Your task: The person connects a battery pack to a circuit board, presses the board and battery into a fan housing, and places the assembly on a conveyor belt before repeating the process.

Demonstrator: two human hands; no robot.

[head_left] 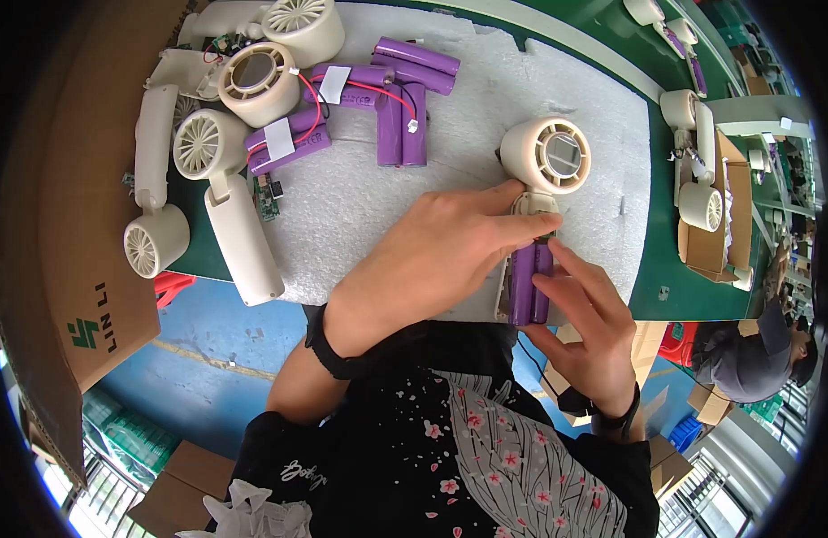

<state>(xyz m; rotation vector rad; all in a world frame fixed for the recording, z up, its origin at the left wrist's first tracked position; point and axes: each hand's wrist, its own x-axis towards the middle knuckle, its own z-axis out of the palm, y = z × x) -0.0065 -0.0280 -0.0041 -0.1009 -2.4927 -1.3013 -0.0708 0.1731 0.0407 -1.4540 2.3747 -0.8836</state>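
A cream handheld fan (546,154) lies on the white foam sheet (468,99), its round head pointing away from me and its handle opened. My left hand (441,247) grips the fan at its neck, the fingers bent over the joint below the head. In the opened handle lies a purple two-cell battery pack (530,285). My right hand (589,327) has its fingers and thumb around the right side of that pack, near its upper end. The fingertips of both hands nearly meet at the neck, hiding the small parts there.
More purple battery packs (403,125) with red and black leads lie at the far left of the foam. Several cream fans (239,215) and loose shells crowd the left edge, beside a tall cardboard box (100,224). On the right are a parts box (732,215) and a seated person (754,359).
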